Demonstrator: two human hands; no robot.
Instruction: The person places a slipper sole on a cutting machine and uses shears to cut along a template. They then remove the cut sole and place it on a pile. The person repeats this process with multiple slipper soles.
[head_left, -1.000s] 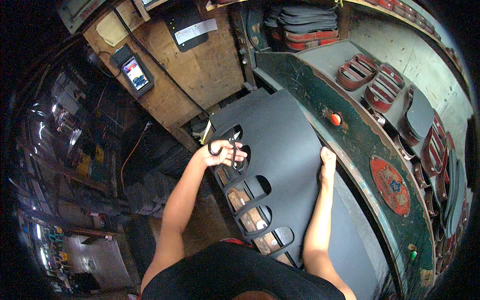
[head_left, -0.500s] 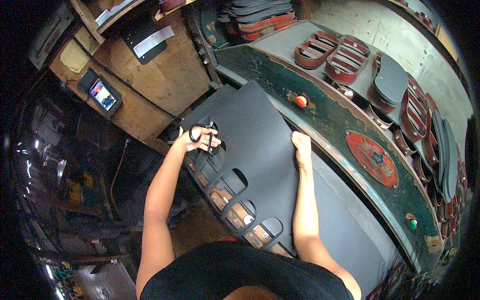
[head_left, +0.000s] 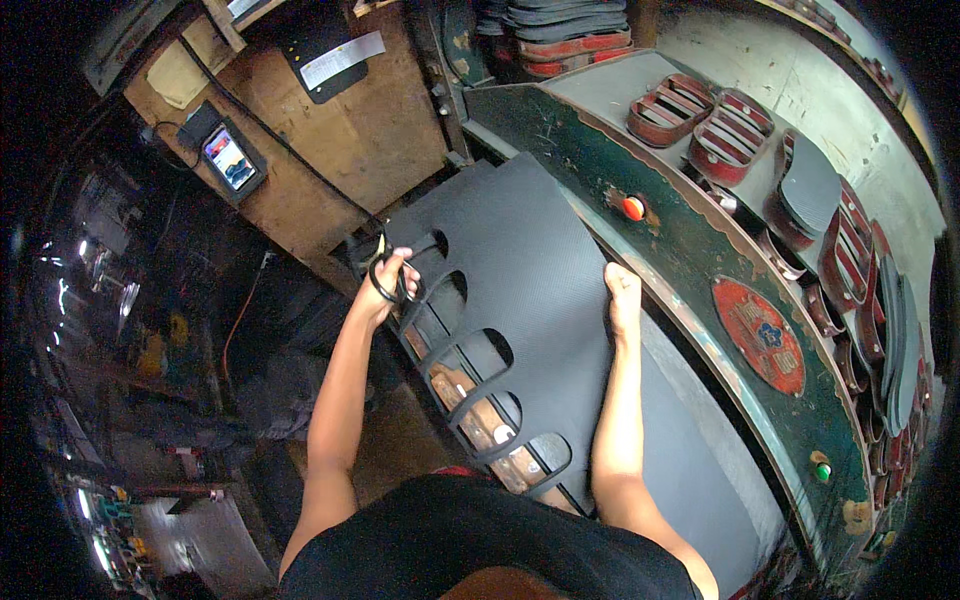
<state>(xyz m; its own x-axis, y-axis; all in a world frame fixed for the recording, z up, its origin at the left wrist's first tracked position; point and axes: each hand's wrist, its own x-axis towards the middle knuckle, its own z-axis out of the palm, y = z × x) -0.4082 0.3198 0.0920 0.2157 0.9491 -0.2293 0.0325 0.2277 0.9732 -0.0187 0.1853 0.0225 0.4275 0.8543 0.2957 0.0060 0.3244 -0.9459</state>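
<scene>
My left hand [head_left: 392, 284] is closed around a pair of scissors [head_left: 379, 272] with black loop handles; a short pale part points away from me. It is at the left edge of a large dark grey foam or rubber sheet [head_left: 530, 240]. Rounded, sole-shaped cut-outs run along that edge, leaving thin strips between them. My right hand [head_left: 622, 290] is a fist on the sheet's right edge, gripping it, and the sheet bulges between my hands. Another grey sheet [head_left: 680, 480] lies beneath, at the lower right.
A green machine beam [head_left: 560, 140] with an orange-red button [head_left: 633, 208] and a green button [head_left: 823, 470] crosses the right side. Red sole-shaped cutting dies [head_left: 735, 135] and grey soles [head_left: 808, 185] sit on it. A phone [head_left: 230, 158] is on the wooden board [head_left: 400, 130] at left.
My left hand has drawn back from over the sheet to its left edge, and the scissors have turned to point away. My right hand still grips the right edge. The whole view has shifted slightly.
</scene>
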